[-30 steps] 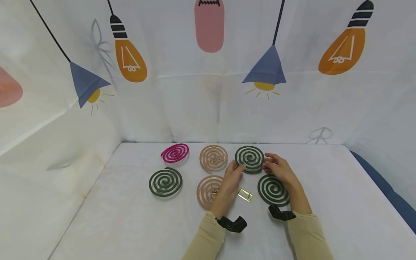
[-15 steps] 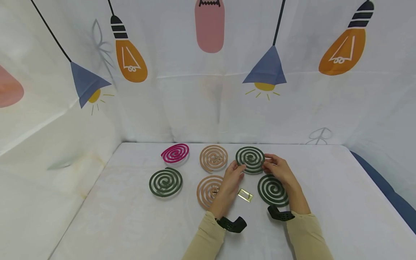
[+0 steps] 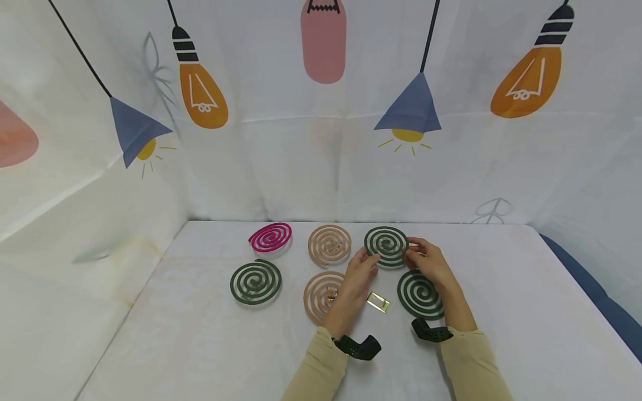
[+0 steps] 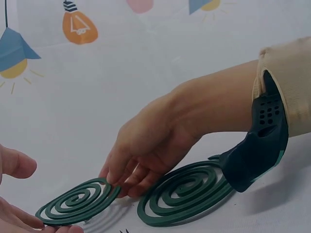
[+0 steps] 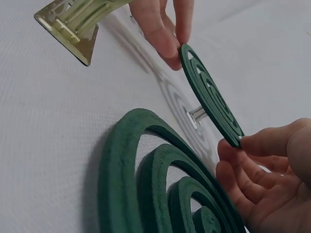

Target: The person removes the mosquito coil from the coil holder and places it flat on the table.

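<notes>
Raised above the cloth, a dark green spiral coil (image 3: 385, 246) hangs between both hands. My right hand (image 3: 433, 264) pinches its right edge; in the right wrist view that hand (image 5: 272, 170) has thumb and fingertips on the rim. My left hand (image 3: 353, 289) is at the lower left edge; in the left wrist view its fingers (image 4: 29, 221) lie under the rim, with the thumb raised apart from it. Under the held coil (image 5: 211, 94) a small silvery metal piece (image 5: 197, 115) shows. Another green coil (image 3: 420, 294) lies beneath my right wrist.
A gold metal clip (image 3: 378, 301) lies between the forearms. Left of the hands are two tan coils (image 3: 329, 244), the front one partly behind my left hand, a pink coil (image 3: 271, 237) and a green coil (image 3: 256, 282). A white cloth wall stands behind the table.
The hands keep almost the same position around the coil. My right wrist has shifted very slightly to the left.
</notes>
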Available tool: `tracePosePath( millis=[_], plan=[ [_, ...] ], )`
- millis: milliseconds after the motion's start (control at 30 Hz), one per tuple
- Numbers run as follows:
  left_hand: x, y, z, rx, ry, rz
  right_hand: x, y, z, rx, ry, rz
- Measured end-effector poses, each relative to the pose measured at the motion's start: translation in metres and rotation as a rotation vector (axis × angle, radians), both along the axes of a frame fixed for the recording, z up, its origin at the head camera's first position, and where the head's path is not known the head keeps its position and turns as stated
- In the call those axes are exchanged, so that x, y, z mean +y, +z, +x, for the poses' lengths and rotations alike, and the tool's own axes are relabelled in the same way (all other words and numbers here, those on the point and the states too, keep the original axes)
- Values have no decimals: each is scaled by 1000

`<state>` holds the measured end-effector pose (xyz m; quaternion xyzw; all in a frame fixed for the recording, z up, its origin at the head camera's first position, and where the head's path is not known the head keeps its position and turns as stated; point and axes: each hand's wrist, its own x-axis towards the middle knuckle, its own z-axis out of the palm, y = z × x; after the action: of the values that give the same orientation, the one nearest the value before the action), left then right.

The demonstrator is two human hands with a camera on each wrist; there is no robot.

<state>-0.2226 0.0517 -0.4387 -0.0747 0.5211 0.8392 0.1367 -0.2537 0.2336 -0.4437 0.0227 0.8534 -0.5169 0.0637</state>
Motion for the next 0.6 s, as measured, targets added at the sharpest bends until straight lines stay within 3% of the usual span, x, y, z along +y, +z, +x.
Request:
tracePosePath(
  millis=[600],
  plan=[
    [0,2,2,17,1,17,6,-4,-2,71,3,7]
  ],
)
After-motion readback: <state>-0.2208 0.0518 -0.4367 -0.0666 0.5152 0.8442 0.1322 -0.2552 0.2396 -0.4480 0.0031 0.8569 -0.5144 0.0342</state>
